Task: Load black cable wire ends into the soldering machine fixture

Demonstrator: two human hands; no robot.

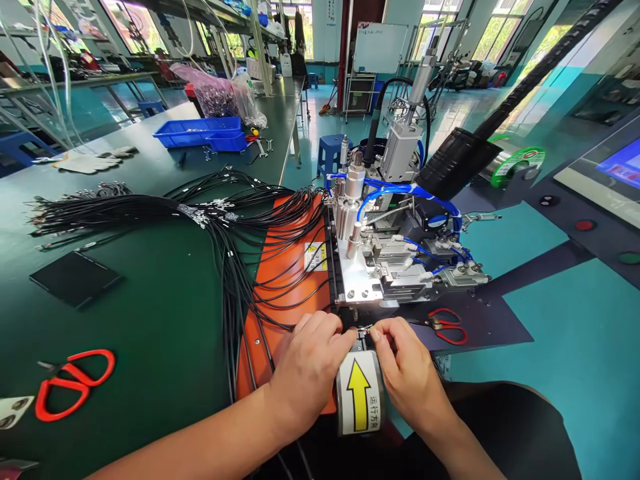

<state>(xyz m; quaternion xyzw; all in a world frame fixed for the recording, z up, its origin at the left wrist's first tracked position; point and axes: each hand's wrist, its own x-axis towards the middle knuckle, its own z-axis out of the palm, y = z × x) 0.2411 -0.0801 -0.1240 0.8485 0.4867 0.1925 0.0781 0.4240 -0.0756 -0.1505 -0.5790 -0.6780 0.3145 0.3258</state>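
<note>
Both hands meet at the front of a metal soldering machine (365, 280), above a round housing (345, 387) labelled with a yellow arrow. My left hand (313, 350) is closed, thumb and fingers pinched around the end of a black cable that is mostly hidden by the hand. From the right, my right hand (405, 363) pinches the small thin wire ends (365, 329) showing between the fingertips. Several black cables (295, 283) run across the orange plate (285, 240) just left of the machine.
A large bundle of black cables (135, 212) lies on the green table. Red-handled scissors (75, 383) rest at left, and red-handled snips (447, 327) right of the machine. Further back are a blue tray (200, 133), gloves (93, 160) and a solder spool (517, 167).
</note>
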